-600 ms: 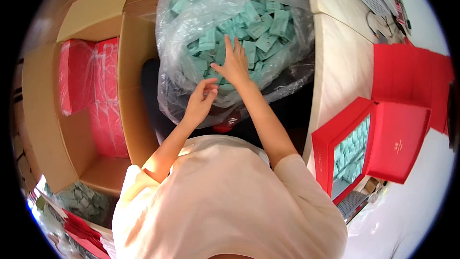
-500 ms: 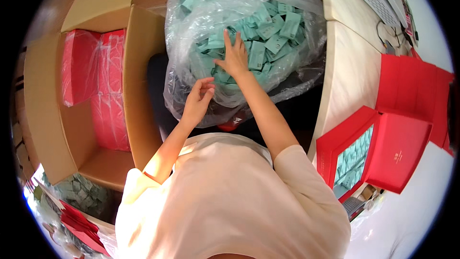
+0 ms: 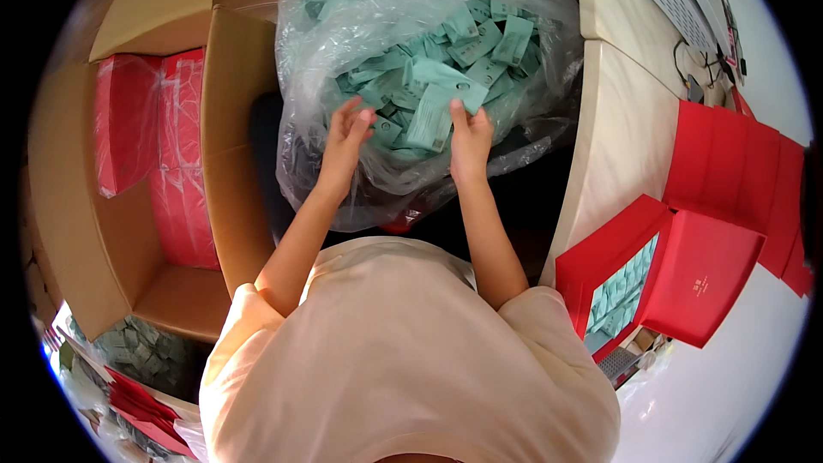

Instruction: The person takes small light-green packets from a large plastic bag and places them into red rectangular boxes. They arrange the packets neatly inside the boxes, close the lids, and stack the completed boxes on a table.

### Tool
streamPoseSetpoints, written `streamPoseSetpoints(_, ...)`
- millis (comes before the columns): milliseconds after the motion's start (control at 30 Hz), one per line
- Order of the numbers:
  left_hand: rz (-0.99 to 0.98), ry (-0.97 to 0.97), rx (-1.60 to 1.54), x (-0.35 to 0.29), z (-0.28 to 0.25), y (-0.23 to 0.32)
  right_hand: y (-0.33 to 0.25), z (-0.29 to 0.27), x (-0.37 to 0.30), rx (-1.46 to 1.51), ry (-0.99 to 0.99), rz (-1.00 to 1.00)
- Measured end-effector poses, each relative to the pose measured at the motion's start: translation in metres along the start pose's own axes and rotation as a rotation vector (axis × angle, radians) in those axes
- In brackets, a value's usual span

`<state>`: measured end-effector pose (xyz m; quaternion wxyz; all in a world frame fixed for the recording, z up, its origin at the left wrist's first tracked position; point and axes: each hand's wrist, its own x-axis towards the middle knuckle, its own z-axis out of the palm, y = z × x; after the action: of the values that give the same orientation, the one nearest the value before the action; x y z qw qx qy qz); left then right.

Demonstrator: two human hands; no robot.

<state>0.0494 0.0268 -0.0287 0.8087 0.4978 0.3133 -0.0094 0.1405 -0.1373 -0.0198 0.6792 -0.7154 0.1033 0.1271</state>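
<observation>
From the head view, both hands reach into a clear bag full of teal packets. The left hand curls loosely among them; the right hand pinches a packet upright. A carton of red packs stands left, red boxes on the counter right.

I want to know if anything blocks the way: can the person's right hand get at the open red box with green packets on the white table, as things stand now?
Probably yes. The right hand is in the clear plastic bag, holding a green packet. The red box lies open on that side on the table, with nothing between; the hand would first need emptying.
</observation>
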Motion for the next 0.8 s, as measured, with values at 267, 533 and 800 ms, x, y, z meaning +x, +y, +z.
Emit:
streamPoseSetpoints(267,0.066,-0.489,-0.096,-0.008,0.020,0.036,-0.032,0.001,-0.061,0.454,-0.346,0.599)
streamPoseSetpoints(533,0.086,-0.032,-0.395,-0.011,0.026,0.035,-0.029,0.000,-0.079,0.461,-0.570,0.798)
streamPoseSetpoints(800,-0.049,-0.104,0.134,-0.030,0.021,-0.009,0.006,0.003,-0.058,-0.550,-0.132,-0.093)
